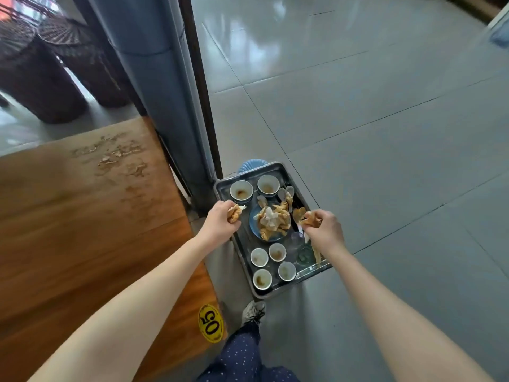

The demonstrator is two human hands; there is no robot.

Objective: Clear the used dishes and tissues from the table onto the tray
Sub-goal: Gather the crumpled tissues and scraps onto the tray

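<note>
Stained tan paper fills both fists. The left hand [221,217] is curled round a crumpled tissue wad [236,213] over the tray's left rim. The right hand [326,228] pinches a second wad [309,221] over the tray's right side. Both wads hang above the tray [278,164], not yet let go.

Paper like this should be almost weightless, soft and probably greasy. It needs no careful hold, only a loose release low over the tray so that it does not roll off the rim. The safest landing, I judge, is the blue plate [254,226] in the tray's middle, where a heap of used tissues [272,219] already lies.

At the tray's far end stand two bowls [241,190], with spoons [286,192] just beside them. At its near end are four small cups [259,257], and clear glasses [298,241] sit by its right rim, under the right wrist. These are hard, breakable and crowded, so a careless wrist could knock them.

The tray seems to rest on a pale blue stool [251,165], which might tip if leaned on. Left of the tray runs the wooden table [82,216], with scattered scraps [121,158] on its far part. A grey pillar [165,92] rises by the tray's far-left corner, and a shoe [253,311] stands just beyond its near end.
</note>
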